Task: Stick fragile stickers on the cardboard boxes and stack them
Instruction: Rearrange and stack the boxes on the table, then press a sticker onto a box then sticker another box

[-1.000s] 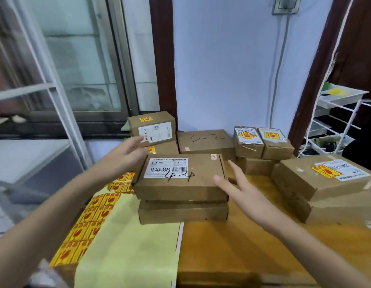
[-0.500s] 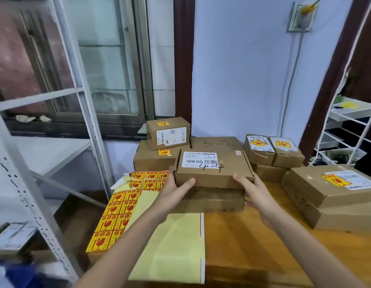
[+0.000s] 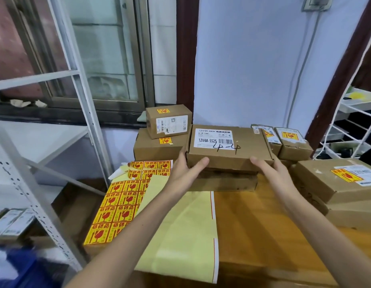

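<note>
Nine cardboard boxes (image 3: 229, 151) in view — two hands (image 3: 185, 173), one sticker sheet (image 3: 116, 206).

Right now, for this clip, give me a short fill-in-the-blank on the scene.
1. Both hands grip the flat brown cardboard box marked 4-4, which bears no ____ sticker.
2. The left hand is at the box's ____ end.
3. The yellow and red fragile sticker sheet lies ____ of the pale yellow backing paper.

Missing: fragile; left; left
</note>
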